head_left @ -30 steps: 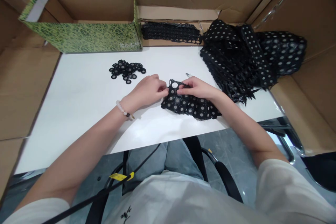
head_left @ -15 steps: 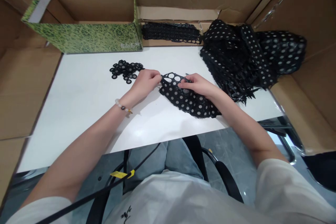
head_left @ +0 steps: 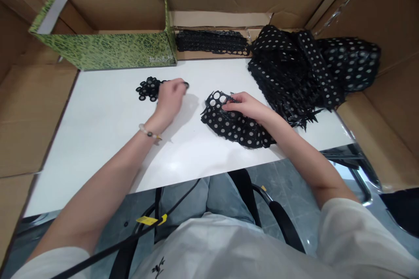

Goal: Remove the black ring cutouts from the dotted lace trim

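Left hand (head_left: 170,96) has moved away from the sheet (head_left: 242,130) toward the discs (head_left: 148,90); right hand (head_left: 247,105) stays put.
On the white table (head_left: 98,144), the big dotted bundle (head_left: 294,69) lies just beside the right forearm, so a careless elbow could drag it across the work. The sheet lies at the middle of the table's near half, its upper edge pinched between right thumb and fingers; the web round its emptied holes looks thin, and a hard pull could tear it or slide the whole piece. Left of it sits the heap of loose discs; a low sweep of the left hand could scatter them. Smallest, one disc (head_left: 186,85) appears pinched at the left fingertips, and a loose pinch might drop it short of the heap.
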The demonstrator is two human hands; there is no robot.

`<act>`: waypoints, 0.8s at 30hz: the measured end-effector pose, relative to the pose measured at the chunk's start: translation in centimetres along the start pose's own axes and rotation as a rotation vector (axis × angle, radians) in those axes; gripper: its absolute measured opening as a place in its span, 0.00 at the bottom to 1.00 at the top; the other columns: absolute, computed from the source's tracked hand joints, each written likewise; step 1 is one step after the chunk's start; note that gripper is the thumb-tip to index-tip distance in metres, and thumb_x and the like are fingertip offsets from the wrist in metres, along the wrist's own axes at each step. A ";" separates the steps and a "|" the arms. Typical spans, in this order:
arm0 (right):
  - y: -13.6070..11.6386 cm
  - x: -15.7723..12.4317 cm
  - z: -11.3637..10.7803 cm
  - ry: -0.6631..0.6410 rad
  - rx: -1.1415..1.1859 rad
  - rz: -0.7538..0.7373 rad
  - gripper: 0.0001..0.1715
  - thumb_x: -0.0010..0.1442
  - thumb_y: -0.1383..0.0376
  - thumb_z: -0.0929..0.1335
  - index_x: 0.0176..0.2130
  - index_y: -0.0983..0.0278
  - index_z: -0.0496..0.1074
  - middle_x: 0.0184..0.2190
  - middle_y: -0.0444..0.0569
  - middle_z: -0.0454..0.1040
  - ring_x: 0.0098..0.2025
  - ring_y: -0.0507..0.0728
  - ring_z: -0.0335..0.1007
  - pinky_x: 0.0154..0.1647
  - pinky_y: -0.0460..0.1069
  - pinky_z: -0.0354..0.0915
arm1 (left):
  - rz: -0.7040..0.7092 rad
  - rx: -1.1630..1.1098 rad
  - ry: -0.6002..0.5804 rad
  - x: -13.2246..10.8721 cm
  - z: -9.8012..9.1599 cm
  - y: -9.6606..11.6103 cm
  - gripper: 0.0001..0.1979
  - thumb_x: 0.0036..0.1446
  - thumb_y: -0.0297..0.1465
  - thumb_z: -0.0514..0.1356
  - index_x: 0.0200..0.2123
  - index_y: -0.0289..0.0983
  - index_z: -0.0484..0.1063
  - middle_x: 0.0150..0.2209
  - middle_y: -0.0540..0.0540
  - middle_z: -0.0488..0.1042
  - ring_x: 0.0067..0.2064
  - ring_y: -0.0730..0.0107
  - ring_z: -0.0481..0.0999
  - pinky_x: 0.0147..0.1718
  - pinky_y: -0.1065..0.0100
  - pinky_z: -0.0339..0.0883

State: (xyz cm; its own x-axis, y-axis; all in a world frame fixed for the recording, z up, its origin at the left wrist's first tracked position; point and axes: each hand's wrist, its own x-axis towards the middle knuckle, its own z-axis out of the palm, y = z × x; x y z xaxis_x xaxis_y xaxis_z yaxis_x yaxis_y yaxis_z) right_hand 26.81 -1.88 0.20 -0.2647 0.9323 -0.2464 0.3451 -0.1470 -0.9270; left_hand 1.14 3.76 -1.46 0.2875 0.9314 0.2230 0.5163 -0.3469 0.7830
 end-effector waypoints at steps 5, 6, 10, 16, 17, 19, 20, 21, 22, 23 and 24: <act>0.2 0.5 0.3 -0.022 -0.060 -0.097 0.20 0.51 0.49 0.75 0.26 0.62 0.71 0.28 0.44 0.73 0.36 0.56 0.66 0.45 0.52 0.62 | 0.308 0.313 -0.212 -3.2 2.8 3.5 0.14 0.66 0.33 0.51 0.26 0.42 0.56 0.25 0.44 0.68 0.36 0.56 0.67 0.37 0.56 0.60; 0.3 0.6 0.3 -0.035 -0.073 -0.120 0.20 0.52 0.49 0.74 0.26 0.62 0.71 0.28 0.45 0.74 0.37 0.57 0.66 0.45 0.52 0.62 | 0.340 0.354 -0.249 -3.4 3.1 3.7 0.15 0.68 0.35 0.50 0.27 0.42 0.57 0.27 0.43 0.70 0.37 0.54 0.68 0.38 0.56 0.61; 0.7 0.9 0.1 -0.113 -0.107 -0.218 0.18 0.56 0.50 0.73 0.32 0.63 0.76 0.32 0.46 0.77 0.40 0.58 0.69 0.48 0.53 0.63 | 0.309 0.312 -0.320 -3.3 3.1 3.1 0.19 0.71 0.45 0.52 0.29 0.41 0.61 0.31 0.42 0.74 0.39 0.53 0.72 0.39 0.56 0.65; 0.7 0.7 -0.4 -0.199 -0.175 -0.166 0.21 0.57 0.48 0.73 0.30 0.63 0.73 0.26 0.41 0.69 0.33 0.54 0.61 0.43 0.52 0.59 | 0.300 0.148 -0.374 -2.5 2.7 2.3 0.19 0.72 0.39 0.49 0.27 0.41 0.61 0.28 0.45 0.71 0.41 0.55 0.72 0.41 0.56 0.64; 0.7 0.6 -0.4 -0.197 -0.171 -0.145 0.23 0.57 0.47 0.73 0.30 0.63 0.72 0.26 0.41 0.68 0.32 0.53 0.59 0.42 0.51 0.58 | 0.288 0.141 -0.349 -2.3 2.4 2.2 0.18 0.71 0.37 0.49 0.26 0.42 0.59 0.27 0.45 0.70 0.40 0.56 0.71 0.41 0.56 0.63; 0.7 0.5 -0.5 -0.166 -0.146 -0.118 0.25 0.55 0.45 0.75 0.30 0.64 0.73 0.26 0.41 0.67 0.32 0.53 0.58 0.40 0.51 0.56 | 0.216 0.119 -0.203 -1.6 1.5 1.5 0.18 0.69 0.34 0.49 0.24 0.42 0.58 0.26 0.46 0.68 0.38 0.57 0.69 0.40 0.57 0.61; 0.7 0.5 -0.5 -0.147 -0.135 -0.105 0.26 0.53 0.44 0.75 0.30 0.64 0.74 0.26 0.41 0.67 0.32 0.53 0.58 0.39 0.51 0.56 | 0.164 0.119 -0.087 -1.1 0.8 0.9 0.17 0.68 0.34 0.49 0.24 0.42 0.59 0.26 0.46 0.67 0.37 0.58 0.68 0.39 0.56 0.61; 0.8 0.5 -0.5 -0.132 -0.125 -0.091 0.27 0.52 0.44 0.76 0.30 0.64 0.74 0.26 0.41 0.67 0.32 0.53 0.58 0.39 0.51 0.55 | 0.088 0.119 0.074 -0.7 0.0 0.3 0.17 0.68 0.34 0.48 0.25 0.42 0.60 0.27 0.46 0.68 0.36 0.59 0.67 0.39 0.56 0.60; 0.8 0.5 -0.5 -0.125 -0.114 -0.079 0.27 0.51 0.43 0.77 0.29 0.64 0.74 0.25 0.42 0.68 0.32 0.53 0.58 0.39 0.51 0.56 | 0.027 0.164 0.196 -0.2 -1.0 -0.5 0.17 0.69 0.35 0.49 0.26 0.41 0.62 0.28 0.46 0.68 0.37 0.59 0.66 0.41 0.55 0.59; 0.9 0.4 -0.5 -0.126 -0.103 -0.069 0.28 0.50 0.43 0.77 0.29 0.64 0.74 0.25 0.42 0.69 0.32 0.53 0.59 0.39 0.51 0.56 | 0.004 0.250 0.284 0.1 -2.0 -1.2 0.18 0.70 0.37 0.49 0.27 0.41 0.66 0.29 0.45 0.68 0.39 0.58 0.65 0.45 0.53 0.59; 0.9 0.4 -0.5 -0.131 -0.091 -0.063 0.28 0.49 0.42 0.78 0.29 0.64 0.75 0.26 0.42 0.70 0.32 0.54 0.60 0.39 0.51 0.57 | 0.012 0.343 0.281 0.4 -2.8 -2.0 0.19 0.72 0.40 0.50 0.32 0.40 0.72 0.34 0.44 0.70 0.44 0.56 0.65 0.51 0.50 0.57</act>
State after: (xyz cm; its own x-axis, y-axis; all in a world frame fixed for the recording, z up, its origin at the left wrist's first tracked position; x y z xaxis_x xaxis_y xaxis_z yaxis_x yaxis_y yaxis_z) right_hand 27.44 -1.47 -0.61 -0.4010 0.8870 -0.2290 0.4027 -0.0538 -0.9137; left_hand -2.03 5.08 -1.28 0.0886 0.9044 0.4173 0.7656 -0.3299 0.5524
